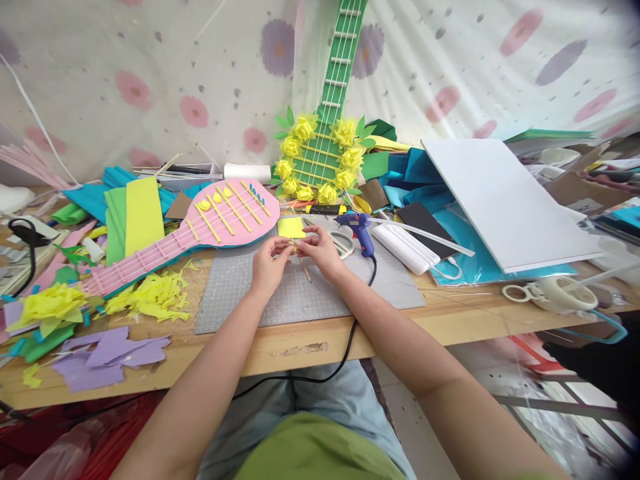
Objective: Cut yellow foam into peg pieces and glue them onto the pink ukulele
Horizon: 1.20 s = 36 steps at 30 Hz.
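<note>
Over the grey cutting mat, my left hand and my right hand meet with fingertips pinched around a tiny yellow piece, mostly hidden by the fingers. A yellow paper square lies just beyond the fingertips. Below them a thin brown stick rests on the mat. To the right of my right hand is a blue glue gun beside a coiled white cable.
A pink paper guitar lies left; a green one with yellow flowers stands behind. Yellow scraps and purple scraps lie left. Right are a white power strip, a white board and scissors. A black cord crosses the table's front edge.
</note>
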Motion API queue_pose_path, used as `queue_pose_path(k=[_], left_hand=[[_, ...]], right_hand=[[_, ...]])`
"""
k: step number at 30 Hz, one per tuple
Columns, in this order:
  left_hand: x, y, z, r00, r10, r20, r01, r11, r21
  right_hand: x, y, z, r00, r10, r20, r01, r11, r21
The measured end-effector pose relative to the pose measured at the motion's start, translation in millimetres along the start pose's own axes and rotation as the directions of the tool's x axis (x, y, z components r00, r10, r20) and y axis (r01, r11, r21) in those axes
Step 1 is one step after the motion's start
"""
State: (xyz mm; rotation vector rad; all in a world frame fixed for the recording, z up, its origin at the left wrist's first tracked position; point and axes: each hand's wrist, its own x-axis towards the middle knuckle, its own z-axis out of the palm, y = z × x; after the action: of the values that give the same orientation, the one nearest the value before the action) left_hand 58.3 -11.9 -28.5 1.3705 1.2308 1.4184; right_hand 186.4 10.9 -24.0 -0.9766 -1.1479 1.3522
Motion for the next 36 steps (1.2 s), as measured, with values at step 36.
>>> queue_pose_path(k=[36], left_hand=[[-1.2,-0.5,-2.5,0.99,-0.13,-0.056,0.12,0.981,-0.152]], right_hand=[[1.2,4.4,1.0,1.0,0.0,-0.023,-0.001,0.999,-0.032]])
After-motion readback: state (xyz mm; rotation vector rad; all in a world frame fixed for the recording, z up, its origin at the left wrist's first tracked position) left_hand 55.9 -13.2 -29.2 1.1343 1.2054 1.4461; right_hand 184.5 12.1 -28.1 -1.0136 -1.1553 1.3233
